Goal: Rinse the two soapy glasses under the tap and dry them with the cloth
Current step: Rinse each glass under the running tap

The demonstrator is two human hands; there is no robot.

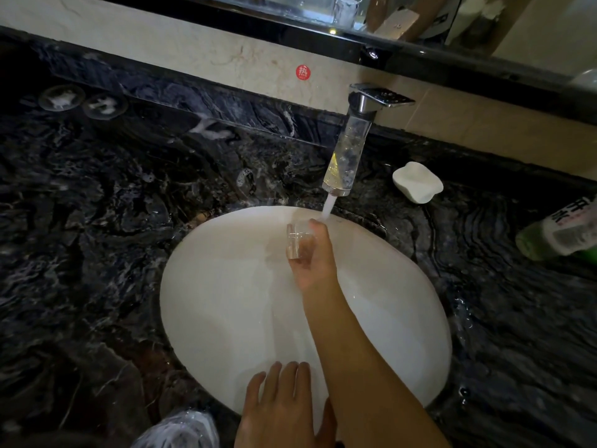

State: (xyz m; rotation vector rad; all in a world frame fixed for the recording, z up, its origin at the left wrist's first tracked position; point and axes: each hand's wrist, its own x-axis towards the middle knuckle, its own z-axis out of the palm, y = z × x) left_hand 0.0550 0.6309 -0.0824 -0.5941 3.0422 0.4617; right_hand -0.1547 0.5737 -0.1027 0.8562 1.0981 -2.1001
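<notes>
Here our right hand grips the glass under the tap to flush off soap. Our left hand rests released on the sink rim.

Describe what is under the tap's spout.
Running water falls onto a small clear glass gripped by the right hand, above the white basin. The hand hides part of the glass.

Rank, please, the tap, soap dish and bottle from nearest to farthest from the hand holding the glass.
1. Tap, just above the right hand.
2. Soap dish, right of the tap.
3. Bottle, at the far right edge.
</notes>
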